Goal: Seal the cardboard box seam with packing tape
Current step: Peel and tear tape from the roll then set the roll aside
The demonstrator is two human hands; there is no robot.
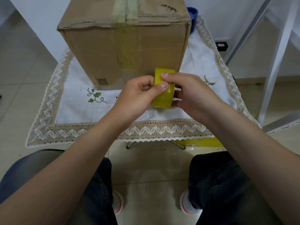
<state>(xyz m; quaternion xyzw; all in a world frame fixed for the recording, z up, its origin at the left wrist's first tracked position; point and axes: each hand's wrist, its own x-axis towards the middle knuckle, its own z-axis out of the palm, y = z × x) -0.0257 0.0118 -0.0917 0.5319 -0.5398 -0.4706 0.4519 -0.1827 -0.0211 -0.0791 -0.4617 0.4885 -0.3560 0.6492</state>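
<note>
A tall brown cardboard box (125,44) stands on the small cloth-covered table (78,114). Old pale tape runs along its top seam and down its front face. Just in front of the box, above the cloth, I hold a yellow roll of packing tape (163,99) on edge between both hands. My right hand (191,95) grips the roll from the right, its index fingertip on the top of the roll. My left hand (138,96) is curled against the roll's left side with the thumb pressed on the tape's outer surface.
A blue object (193,17) sits behind the box's right corner. A white metal frame (276,62) rises at the right, with a small black item (221,45) on the floor near it. Another yellow item (201,142) lies under the table's front edge. My knees are below the table.
</note>
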